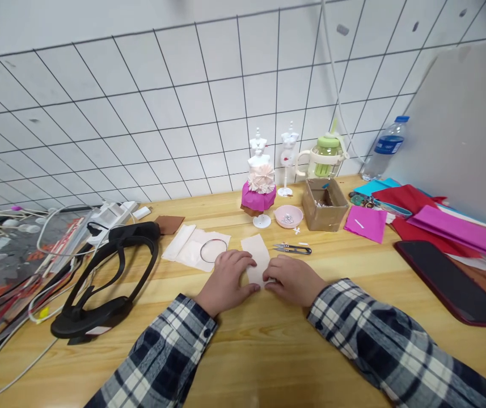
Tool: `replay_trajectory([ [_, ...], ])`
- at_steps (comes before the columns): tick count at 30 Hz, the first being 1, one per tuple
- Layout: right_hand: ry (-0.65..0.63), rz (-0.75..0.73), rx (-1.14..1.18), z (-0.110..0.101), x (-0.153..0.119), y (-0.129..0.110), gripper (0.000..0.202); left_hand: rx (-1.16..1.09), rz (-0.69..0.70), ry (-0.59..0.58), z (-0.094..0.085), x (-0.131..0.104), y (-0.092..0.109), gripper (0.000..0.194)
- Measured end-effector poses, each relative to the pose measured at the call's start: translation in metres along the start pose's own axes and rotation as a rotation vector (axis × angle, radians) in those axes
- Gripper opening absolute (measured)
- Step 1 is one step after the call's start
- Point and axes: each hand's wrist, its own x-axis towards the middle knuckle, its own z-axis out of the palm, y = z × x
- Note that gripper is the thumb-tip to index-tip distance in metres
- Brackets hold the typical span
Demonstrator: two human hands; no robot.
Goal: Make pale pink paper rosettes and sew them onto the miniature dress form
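A thin pale pink strip, paper or cloth, lies on the wooden table between my two hands. My left hand has its fingers and thumb curled onto the strip's left edge and near end. From the other side, my right hand grips the near right edge with bent fingers. Just beyond my right hand rest small thread snips with a dark handle. Left of the strip, a thin ring sits on more pale pink sheet. A mini dress form in a pink top and magenta skirt stands behind.
Behind stand a second dress form, a pink dish, a cardboard box, a green-lidded cup and a water bottle. A phone and coloured sheets lie right; a black headset and cables lie left.
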Motion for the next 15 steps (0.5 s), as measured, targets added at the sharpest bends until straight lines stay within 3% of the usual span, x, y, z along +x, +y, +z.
replay_trajectory([
  [5,-0.037,0.009,-0.102,-0.006,0.0,-0.001,0.019,0.07,0.125,-0.066,-0.004,0.002,0.013,0.019],
  [15,-0.046,0.076,-0.127,-0.007,-0.001,-0.008,0.018,0.18,0.149,-0.07,0.0,0.004,0.019,0.022],
])
